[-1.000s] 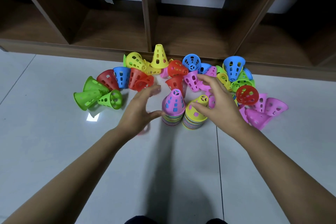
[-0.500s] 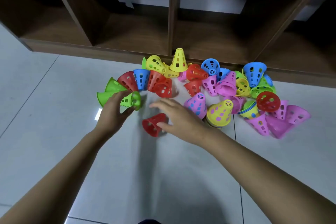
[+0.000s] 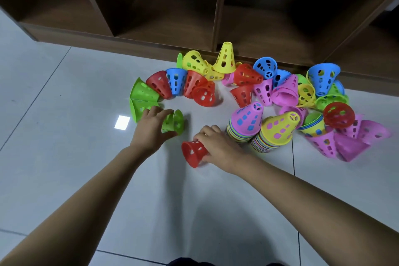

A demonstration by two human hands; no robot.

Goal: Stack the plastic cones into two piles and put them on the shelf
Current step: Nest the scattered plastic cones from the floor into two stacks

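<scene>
Here the left hand (image 3: 151, 127) fingers grasp a green cone (image 3: 173, 121), right hand (image 3: 218, 147) fingers a red cone (image 3: 193, 151).

Two upright piles of perforated plastic cones stand side by side on my floor, one topped pink (image 3: 248, 117), one yellow (image 3: 279, 128). Loose cones lie scattered behind; a green cone (image 3: 173, 122) and red cone (image 3: 193, 152) lie sideways before the brown wooden shelf (image 3: 218, 17).

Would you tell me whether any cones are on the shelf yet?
No, the shelf compartments hold no cones; the two piles stand on the floor.
</scene>
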